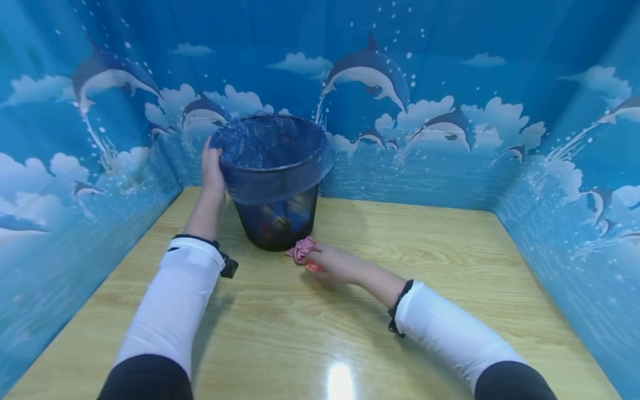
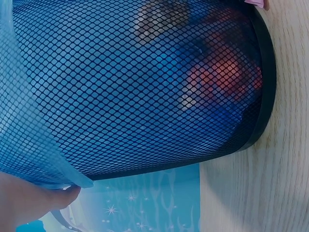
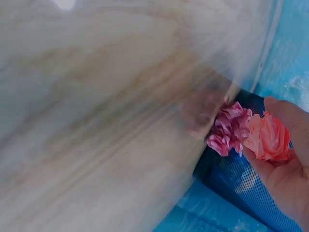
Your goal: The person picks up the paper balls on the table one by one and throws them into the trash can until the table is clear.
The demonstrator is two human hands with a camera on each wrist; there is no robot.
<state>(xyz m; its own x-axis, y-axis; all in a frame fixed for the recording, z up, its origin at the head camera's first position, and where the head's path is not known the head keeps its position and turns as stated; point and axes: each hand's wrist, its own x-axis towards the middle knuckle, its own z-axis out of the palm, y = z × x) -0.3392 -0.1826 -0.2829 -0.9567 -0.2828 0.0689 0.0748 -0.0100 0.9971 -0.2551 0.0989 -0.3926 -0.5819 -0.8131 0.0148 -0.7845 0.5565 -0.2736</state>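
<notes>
A black mesh trash bin (image 1: 280,230) stands on the table, lined with a translucent blue bag (image 1: 270,186) folded over its rim. My left hand (image 1: 213,172) grips the bin's left side near the rim; in the left wrist view, fingers (image 2: 60,197) press at the bag's folded edge. Low in front of the bin, my right hand (image 1: 340,264) holds a coral-red crumpled paper ball (image 3: 268,137) between thumb and fingers. A pink crumpled paper ball (image 3: 229,129) sits right at its fingertips, beside the bin's base.
Through the mesh, reddish crumpled pieces (image 2: 217,77) and a brownish one (image 2: 161,19) show inside the bin. The wood-grain table (image 1: 425,266) is enclosed by blue dolphin-print curtains (image 1: 450,50) at the back and both sides.
</notes>
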